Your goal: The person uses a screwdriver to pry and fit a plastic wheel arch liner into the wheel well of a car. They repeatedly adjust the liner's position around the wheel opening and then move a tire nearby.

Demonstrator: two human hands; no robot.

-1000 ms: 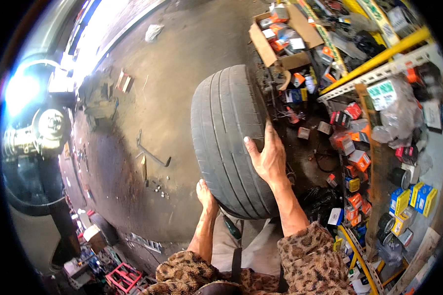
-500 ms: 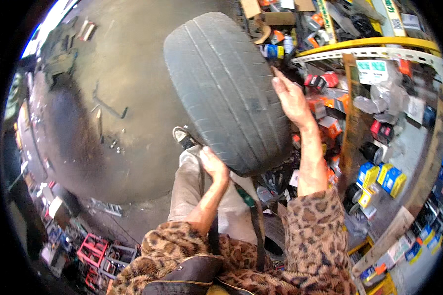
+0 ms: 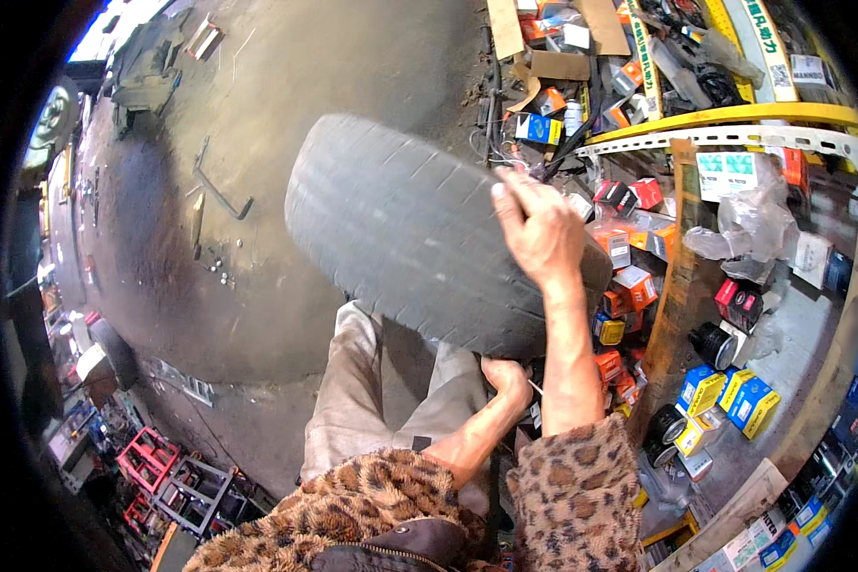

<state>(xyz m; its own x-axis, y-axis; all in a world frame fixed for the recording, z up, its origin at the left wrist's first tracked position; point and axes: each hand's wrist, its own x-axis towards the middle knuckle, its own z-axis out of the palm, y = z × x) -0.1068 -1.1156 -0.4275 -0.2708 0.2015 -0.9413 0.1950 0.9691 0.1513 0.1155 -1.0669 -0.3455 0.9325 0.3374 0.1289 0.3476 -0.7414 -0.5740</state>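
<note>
A stained concrete floor [image 3: 286,181] fills the left and far side, brightest at the far left, where daylight falls. A metal bar [image 3: 221,195] lies on it. On the right, yellow metal shelving [image 3: 734,114] holds small coloured boxes [image 3: 725,391]. Red crates [image 3: 148,458] stand near left.

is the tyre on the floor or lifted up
Lifted: the worn grey rubber tyre is off the floor, right hand on its tread, left hand beneath it.

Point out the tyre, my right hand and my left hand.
tyre [image 3: 400,229], head view, middle of the tread.
right hand [image 3: 541,229], head view, back of the hand.
left hand [image 3: 508,378], head view, knuckles under the tyre.
</note>
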